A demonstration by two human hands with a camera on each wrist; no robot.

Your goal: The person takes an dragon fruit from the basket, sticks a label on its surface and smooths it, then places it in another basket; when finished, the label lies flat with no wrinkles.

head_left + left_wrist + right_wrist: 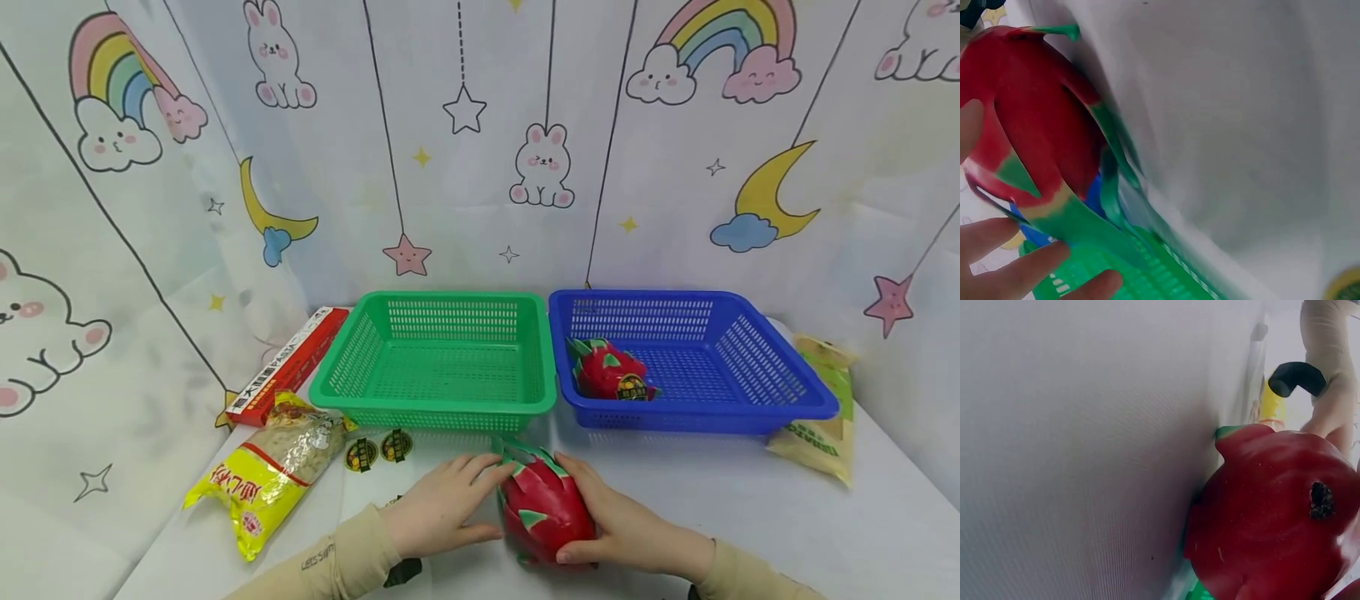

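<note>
A red dragon fruit (546, 508) with green-tipped scales lies on the white table in front of the baskets; its dark end spot shows in the right wrist view. My right hand (626, 529) holds its right side, thumb low and fingers near the top. On the other side my left hand (446, 508) is spread, fingertips at the green scales. In the left wrist view, the left fingers (1035, 265) are extended beside the green tips. Two round black-and-gold stickers (362, 455) lie left of the fruit, and another dark one is partly hidden by the left hand.
Behind stand a green basket (450, 408) and a blue basket (675, 414); a second dragon fruit (607, 371) with a round sticker lies in the blue one. At left are a yellow food bag (262, 479) and a red-and-white pasta box (288, 367). A beige-green bag (821, 425) lies at right.
</note>
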